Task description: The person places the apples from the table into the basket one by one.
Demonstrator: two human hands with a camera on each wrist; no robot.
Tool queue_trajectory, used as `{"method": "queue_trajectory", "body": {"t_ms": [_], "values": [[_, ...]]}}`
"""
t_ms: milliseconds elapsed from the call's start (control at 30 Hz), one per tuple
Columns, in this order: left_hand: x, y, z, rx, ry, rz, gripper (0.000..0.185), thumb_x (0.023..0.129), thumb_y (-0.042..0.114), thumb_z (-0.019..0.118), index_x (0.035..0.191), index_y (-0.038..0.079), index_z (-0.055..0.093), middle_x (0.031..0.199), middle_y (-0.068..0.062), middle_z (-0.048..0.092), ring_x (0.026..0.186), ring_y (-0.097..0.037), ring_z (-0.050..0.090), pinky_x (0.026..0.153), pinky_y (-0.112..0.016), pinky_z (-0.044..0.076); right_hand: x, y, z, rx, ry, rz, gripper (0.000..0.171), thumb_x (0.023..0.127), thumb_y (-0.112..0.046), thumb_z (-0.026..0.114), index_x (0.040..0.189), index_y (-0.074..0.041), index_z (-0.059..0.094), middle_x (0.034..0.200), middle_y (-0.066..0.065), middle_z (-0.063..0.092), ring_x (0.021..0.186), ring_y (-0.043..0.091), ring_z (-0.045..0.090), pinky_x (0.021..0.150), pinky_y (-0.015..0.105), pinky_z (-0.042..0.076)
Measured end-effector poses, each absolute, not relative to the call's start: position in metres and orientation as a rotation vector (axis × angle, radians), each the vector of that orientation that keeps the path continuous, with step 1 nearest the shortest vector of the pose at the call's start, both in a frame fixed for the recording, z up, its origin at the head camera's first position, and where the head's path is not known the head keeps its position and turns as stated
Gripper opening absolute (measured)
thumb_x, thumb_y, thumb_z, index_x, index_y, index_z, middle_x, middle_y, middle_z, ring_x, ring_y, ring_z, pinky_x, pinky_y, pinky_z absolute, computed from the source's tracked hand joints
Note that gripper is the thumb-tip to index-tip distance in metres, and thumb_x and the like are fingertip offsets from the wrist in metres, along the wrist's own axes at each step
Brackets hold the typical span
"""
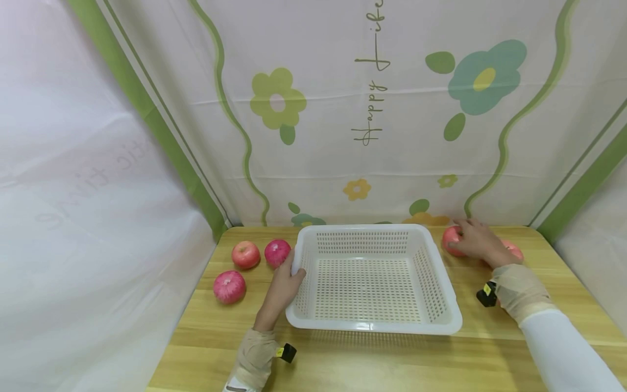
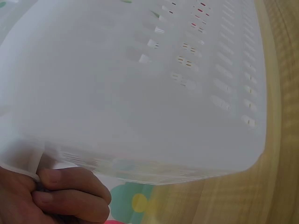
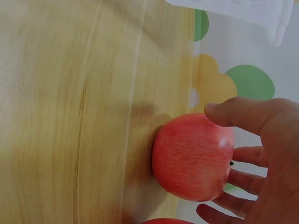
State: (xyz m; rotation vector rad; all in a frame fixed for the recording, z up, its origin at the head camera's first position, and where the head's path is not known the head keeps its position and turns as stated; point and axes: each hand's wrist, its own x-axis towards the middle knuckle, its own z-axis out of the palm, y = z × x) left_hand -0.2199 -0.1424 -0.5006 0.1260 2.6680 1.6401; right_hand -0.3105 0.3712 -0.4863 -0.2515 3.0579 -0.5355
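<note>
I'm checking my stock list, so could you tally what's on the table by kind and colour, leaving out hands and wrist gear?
Red apples: 3
Pink round things: 2
White basket: 1
Total: 6 clearly seen; the right arm may hide more.

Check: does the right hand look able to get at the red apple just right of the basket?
Likely yes. The right hand is at the red apple, nothing shows between them, and the basket sits to the left, out of its path. Whether it grips yet is unclear.
</note>
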Motion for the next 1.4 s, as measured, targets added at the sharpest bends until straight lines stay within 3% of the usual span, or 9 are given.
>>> {"method": "queue_trajectory", "body": {"t_ms": [200, 733, 1400], "values": [[-0.2192, -0.1417, -0.4999, 0.123, 2.666, 1.643, 0.071, 0.106, 0.013, 0.055, 0.168, -0.001, 0.023, 0.159, -0.031, 0.049, 0.113, -0.038, 0.072, 0.088, -0.051, 0.066, -0.3105, 0.3716, -0.4879, -0.236, 3.014, -0.586, 0.092, 0.094, -0.037, 0.072, 0.157, 0.017, 0.031, 0.151, 0.048, 0.032, 0.135, 0.071, 0.03, 0.107, 0.085, 0.034], [-0.2206, -0.1448, -0.5027, 0.117, 2.687, 1.632, 0.068, 0.105, 0.014, 0.057, 0.168, 0.01, 0.031, 0.155, -0.027, 0.055, 0.111, -0.035, 0.071, 0.09, -0.051, 0.065, -0.3112, 0.3686, -0.4861, -0.228, 3.018, -0.583, 0.088, 0.089, -0.03, 0.072, 0.154, 0.017, 0.036, 0.144, 0.045, 0.043, 0.131, 0.062, 0.043, 0.108, 0.078, 0.041], [-0.2209, -0.144, -0.4993, 0.092, 2.699, 1.627, 0.068, 0.104, 0.014, 0.059, 0.167, 0.006, 0.033, 0.158, -0.026, 0.053, 0.126, -0.037, 0.067, 0.105, -0.056, 0.058, -0.3102, 0.3691, -0.4859, -0.217, 3.033, -0.553, 0.088, 0.089, -0.036, 0.076, 0.151, 0.016, 0.042, 0.14, 0.043, 0.048, 0.126, 0.061, 0.05, 0.106, 0.076, 0.044]]}}
